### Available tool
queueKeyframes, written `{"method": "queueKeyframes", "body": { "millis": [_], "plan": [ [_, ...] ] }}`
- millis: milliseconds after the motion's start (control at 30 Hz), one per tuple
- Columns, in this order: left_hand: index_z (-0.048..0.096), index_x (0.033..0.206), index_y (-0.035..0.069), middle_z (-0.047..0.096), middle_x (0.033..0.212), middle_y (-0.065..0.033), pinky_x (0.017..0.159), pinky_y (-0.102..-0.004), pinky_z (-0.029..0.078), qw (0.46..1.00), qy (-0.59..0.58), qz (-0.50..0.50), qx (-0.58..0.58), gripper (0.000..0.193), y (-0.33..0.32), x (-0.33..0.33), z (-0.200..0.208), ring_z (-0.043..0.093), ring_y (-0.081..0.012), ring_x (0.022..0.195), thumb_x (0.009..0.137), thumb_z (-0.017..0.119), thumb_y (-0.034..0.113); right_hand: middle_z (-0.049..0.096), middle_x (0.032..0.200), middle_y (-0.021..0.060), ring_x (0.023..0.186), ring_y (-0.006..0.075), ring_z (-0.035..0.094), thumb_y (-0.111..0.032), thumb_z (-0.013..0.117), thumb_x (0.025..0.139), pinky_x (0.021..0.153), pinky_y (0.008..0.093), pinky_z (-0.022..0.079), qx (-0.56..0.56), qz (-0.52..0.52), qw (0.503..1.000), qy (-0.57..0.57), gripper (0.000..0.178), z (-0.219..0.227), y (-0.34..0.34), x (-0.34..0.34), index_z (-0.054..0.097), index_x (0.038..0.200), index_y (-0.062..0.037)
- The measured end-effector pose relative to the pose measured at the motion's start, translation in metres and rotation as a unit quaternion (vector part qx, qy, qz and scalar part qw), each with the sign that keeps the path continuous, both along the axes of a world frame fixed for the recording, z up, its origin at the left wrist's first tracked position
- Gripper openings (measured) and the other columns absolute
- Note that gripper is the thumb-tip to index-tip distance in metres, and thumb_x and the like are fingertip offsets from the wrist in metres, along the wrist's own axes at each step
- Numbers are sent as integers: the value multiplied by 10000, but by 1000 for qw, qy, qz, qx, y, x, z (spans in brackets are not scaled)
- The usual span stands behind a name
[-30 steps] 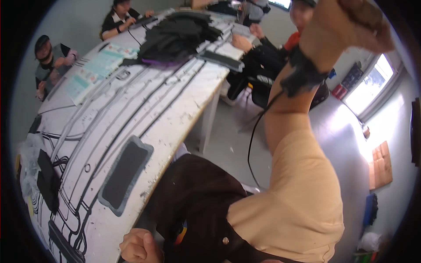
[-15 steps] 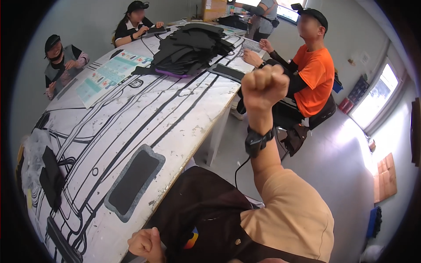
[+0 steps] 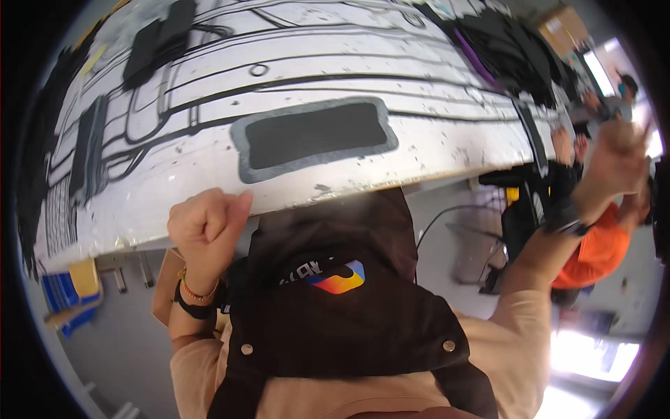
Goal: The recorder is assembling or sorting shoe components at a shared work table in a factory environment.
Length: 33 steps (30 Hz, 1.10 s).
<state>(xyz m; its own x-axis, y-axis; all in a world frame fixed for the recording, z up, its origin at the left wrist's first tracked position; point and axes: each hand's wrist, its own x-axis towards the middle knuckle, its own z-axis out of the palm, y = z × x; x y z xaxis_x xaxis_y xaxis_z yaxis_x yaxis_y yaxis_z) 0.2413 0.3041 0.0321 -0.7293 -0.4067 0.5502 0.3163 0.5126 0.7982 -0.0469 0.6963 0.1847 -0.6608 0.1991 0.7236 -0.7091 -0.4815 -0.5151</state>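
Observation:
My left hand (image 3: 209,225) is a closed fist with the thumb up, held at the table's near edge; nothing shows in it. Just beyond it on the white table lies a flat black rectangular pad with a wavy grey border (image 3: 317,136); neither hand touches it. My right hand (image 3: 618,160) is raised far out to the right, past the table's edge. Motion smears it, but its fingers look curled in and no object shows in it. Each wrist wears a dark band, and my left one also has a thin beaded bracelet (image 3: 197,296).
Dark flat pieces (image 3: 157,45) and a grey-black strip (image 3: 88,150) lie on the table's left part. At the far right is a pile of black pieces (image 3: 506,52) with a purple edge. A person in orange (image 3: 593,255) sits to my right; blue and yellow items (image 3: 70,290) are at lower left.
My view has tipped down and turned left, toward the table and my apron. The raised right fist now appears at the far right, blurred. My left fist shows more fully.

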Motion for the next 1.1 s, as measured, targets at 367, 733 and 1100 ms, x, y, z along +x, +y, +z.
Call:
{"method": "queueKeyframes", "body": {
  "millis": [367, 733, 1100],
  "plan": [
    [616, 1133, 20, 595, 1100, -129, 900, -419, 432, 945, -63, 9, -322, 418, 1, -28, 12, 552, -286, 1033, 793, 756, 219, 639, 1189, 154, 1160, 320, 595, -128, 614, 843, 1005, 440, 459, 603, -40, 765, 221, 333, -150, -188, 102, 669, 1161, -45],
    [411, 1389, -128, 431, 1433, -309, 1143, -485, 294, 877, -160, -18, -453, 893, 16, -57, -15, 371, -411, 1391, 900, 532, 610, 440, 1461, 240, 1396, 354, 388, -301, 514, 950, 1116, 536, 305, 703, -46, 666, 246, 545, -163, -218, 113, 483, 1384, 28],
    [425, 1361, -148, 444, 1416, -316, 1116, -461, 349, 854, -146, -44, -498, 923, 6, -46, -15, 419, -406, 1357, 866, 570, 617, 608, 1338, 108, 1299, 251, 531, -234, 474, 987, 1161, 611, 126, 735, -141, 640, 177, 411, -155, -183, 98, 570, 1352, -69]
  ]
}}
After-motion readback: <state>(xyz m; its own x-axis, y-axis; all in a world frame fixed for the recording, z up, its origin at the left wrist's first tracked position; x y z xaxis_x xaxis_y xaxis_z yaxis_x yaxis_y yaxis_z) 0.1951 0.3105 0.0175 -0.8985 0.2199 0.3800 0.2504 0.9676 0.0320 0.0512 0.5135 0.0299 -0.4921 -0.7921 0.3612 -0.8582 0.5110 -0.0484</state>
